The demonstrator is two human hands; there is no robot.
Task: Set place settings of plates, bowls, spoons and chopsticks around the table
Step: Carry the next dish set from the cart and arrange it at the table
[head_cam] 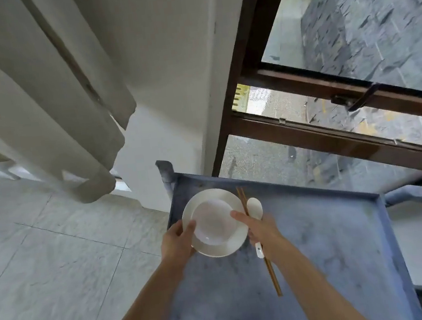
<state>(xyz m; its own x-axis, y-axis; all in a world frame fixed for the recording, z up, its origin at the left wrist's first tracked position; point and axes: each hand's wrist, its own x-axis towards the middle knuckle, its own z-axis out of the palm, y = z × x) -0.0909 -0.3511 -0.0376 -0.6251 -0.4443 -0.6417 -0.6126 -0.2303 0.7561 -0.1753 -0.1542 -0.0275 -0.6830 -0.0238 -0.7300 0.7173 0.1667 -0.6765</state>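
Near the cart's (307, 241) far left corner, the plate (237, 241) carrying the bowl (212, 221) is gripped at its rims by both hands, left (176, 241) and right (261, 229), the right also clamping spoon (254, 206) and chopsticks (272, 274), apparently so one whole setting travels together.

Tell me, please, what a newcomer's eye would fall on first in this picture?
First, the round white plate with a white bowl in it, gripped by the left hand and right hand over the blue-grey cart tray. The right hand also holds brown wooden chopsticks and a white ceramic spoon. A brown-framed window fills the upper right.
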